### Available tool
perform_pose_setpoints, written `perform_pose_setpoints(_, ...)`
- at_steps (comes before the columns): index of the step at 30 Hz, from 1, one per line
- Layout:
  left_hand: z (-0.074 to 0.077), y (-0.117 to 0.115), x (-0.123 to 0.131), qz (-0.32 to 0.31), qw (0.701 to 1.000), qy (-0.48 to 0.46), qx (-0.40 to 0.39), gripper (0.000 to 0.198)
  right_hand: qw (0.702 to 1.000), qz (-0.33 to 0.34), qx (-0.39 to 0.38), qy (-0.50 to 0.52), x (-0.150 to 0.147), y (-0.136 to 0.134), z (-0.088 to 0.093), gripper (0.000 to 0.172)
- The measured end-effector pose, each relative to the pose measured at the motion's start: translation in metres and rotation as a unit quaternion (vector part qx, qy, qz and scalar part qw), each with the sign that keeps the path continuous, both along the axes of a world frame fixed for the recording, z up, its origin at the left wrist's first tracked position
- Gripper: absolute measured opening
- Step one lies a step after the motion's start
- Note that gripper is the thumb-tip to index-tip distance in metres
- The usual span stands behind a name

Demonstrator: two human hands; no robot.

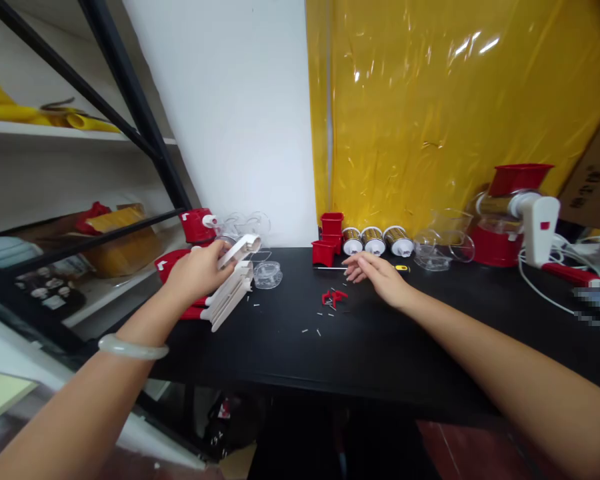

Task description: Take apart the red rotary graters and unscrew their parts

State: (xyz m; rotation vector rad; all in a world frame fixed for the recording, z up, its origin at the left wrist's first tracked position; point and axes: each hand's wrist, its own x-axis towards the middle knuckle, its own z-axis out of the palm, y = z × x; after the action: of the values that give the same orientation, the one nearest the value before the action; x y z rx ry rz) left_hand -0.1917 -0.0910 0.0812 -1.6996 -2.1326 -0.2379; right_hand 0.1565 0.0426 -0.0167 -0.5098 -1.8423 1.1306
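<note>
In the head view, my left hand (203, 268) is closed around one end of a white plastic arm-shaped part (243, 247), held above the table's left side. Just below it lie more long white plastic pieces (231, 298) with red ends. My right hand (373, 275) hovers near a screwdriver (403, 268) with a yellow and black handle. Its fingers are loosely extended with nothing in them; whether they touch the shaft I cannot tell. Small red plastic clips (334, 297) and several loose screws (319, 332) are scattered between both hands. A clear round plastic piece (267, 275) sits right of the white pieces.
Red hoppers (325, 252) and metal grater drums (373, 241) line the back of the black table (280, 360). At the right stands an assembled red and white grater (510, 217), beside clear plastic parts (437, 250). A black-framed shelf (153, 150) borders the left.
</note>
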Motion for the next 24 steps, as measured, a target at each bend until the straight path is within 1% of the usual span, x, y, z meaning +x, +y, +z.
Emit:
perform_pose_setpoints(3,-0.019,0.001,-0.022,0.060,0.998,0.001,-0.026,0.045,1.000,0.006,0.008,-0.013,-0.002,-0.005,0.001,0.054)
perform_pose_setpoints(7,-0.032,0.009,-0.036,0.088,0.996,-0.014,-0.029,0.047,0.999,0.004,0.028,-0.032,-0.001,-0.007,0.002,0.055)
perform_pose_setpoints(16,-0.047,0.028,-0.049,0.093,0.994,-0.008,-0.051,0.046,0.995,0.014,0.064,-0.076,0.002,-0.003,-0.002,0.055)
perform_pose_setpoints(24,-0.056,0.040,-0.067,0.081,0.993,-0.065,-0.057,0.046,0.994,0.011,0.071,-0.088,0.002,-0.004,-0.002,0.054)
